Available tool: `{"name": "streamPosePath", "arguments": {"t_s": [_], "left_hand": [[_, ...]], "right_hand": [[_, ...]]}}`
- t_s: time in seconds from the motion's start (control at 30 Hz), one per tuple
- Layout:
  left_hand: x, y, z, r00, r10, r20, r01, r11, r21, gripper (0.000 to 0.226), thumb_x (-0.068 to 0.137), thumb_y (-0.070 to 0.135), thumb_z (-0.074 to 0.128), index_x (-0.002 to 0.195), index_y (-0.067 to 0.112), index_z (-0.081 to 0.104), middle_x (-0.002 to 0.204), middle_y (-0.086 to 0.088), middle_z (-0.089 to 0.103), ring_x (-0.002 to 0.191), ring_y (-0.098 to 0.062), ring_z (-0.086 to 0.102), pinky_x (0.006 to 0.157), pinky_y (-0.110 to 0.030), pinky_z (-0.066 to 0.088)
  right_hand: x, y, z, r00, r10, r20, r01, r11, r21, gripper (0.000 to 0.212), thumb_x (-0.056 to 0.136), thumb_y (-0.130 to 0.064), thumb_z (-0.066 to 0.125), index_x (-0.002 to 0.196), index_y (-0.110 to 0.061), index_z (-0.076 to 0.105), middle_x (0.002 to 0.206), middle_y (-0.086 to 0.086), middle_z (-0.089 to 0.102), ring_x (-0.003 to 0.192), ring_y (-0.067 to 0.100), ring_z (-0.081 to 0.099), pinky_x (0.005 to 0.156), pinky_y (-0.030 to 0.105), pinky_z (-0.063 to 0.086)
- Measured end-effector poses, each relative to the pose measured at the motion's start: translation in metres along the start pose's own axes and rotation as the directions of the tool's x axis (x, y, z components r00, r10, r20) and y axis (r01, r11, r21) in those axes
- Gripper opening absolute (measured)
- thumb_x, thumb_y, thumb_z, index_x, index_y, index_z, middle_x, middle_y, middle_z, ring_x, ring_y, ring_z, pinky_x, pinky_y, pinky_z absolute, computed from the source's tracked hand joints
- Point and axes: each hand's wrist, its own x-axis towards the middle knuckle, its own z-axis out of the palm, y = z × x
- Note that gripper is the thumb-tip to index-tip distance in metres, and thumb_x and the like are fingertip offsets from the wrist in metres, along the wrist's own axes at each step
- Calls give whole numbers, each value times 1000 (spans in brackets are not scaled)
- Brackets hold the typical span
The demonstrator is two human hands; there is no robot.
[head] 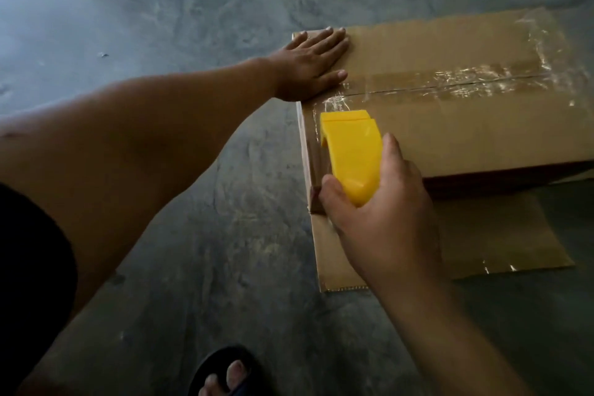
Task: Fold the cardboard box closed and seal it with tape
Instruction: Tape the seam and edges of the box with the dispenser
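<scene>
A brown cardboard box (456, 138) stands on the floor with its top flaps folded shut. Clear tape (450, 83) runs along the middle seam and down the far right edge. My left hand (311, 67) lies flat, fingers straight, pressing the top at the box's left end, just above the seam. My right hand (382, 212) grips a yellow tape dispenser (352, 154), whose front end sits on the top near the left edge. A strip of clear tape passes over that left edge beside the dispenser.
A flat sheet of cardboard (501, 241) with tape on it lies on the grey concrete floor (193, 219) under and in front of the box. My foot in a dark sandal (225, 373) is at the bottom. Small scraps lie on the floor at the far left.
</scene>
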Motion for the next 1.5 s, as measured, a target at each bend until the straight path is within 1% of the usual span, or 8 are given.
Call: {"name": "streamPosePath", "arguments": {"t_s": [0.1,0.27,0.67,0.87,1.0,1.1,1.33,1.5], "left_hand": [[-9,8,-4,998,-23,-55,22,1000,-4,72,101,59,14,159,18,1,167,-4,-4,153,-18,-5,123,-47,-1],[-43,34,16,977,174,-127,-189,976,-113,63,103,49,17,158,18,14,166,1,9,152,-12,2,122,-39,-1],[33,15,7,998,40,-44,-43,997,-64,60,106,48,11,159,21,1,167,4,-2,152,-12,-4,122,-38,-3],[37,17,3,999,17,-38,-20,996,-90,61,105,50,9,159,22,2,167,6,-2,152,-9,-5,123,-37,-3],[33,18,-1,999,36,-19,-38,997,-74,68,102,56,10,159,21,-2,167,3,-5,152,-11,-7,121,-37,-4],[32,19,-4,999,40,7,-40,998,-45,74,100,63,10,159,21,-5,167,2,-7,152,-12,-8,122,-38,-4],[27,24,-3,999,37,8,-37,999,-11,76,99,64,11,158,20,-6,166,0,-7,152,-13,-8,123,-40,-3],[26,27,-6,999,32,24,-31,999,-15,76,99,65,11,158,20,-6,166,0,-8,152,-14,-9,122,-40,-3]], "right_hand": [[4,0,-1,1000,-28,-14,28,1000,-7,90,83,-58,55,153,-25,10,140,-1,39,122,15,42,80,26,31],[8,1,-4,998,-54,-32,53,998,-31,90,81,-56,57,152,-20,15,138,2,42,120,20,45,82,26,32],[86,-4,-18,995,-41,-89,36,998,-48,79,82,-53,58,145,-16,29,128,7,51,108,21,50,73,25,28],[59,13,-19,998,-4,-69,0,998,-59,88,81,-56,59,150,-20,19,134,3,45,115,19,48,75,25,30],[12,31,-9,999,1,-46,-3,999,-48,89,81,-58,55,151,-26,11,127,-1,41,99,14,45,66,27,34],[-1,39,-5,1000,-5,-20,4,1000,-30,90,81,-61,51,152,-28,5,128,-4,37,94,5,34,59,19,29],[-15,42,3,999,-18,-30,19,1000,18,92,81,-64,50,151,-31,1,134,-6,34,99,2,32,73,27,37],[-25,50,4,1000,-8,-18,8,1000,12,92,81,-63,51,151,-31,1,135,-6,34,99,2,32,72,24,38]]}}
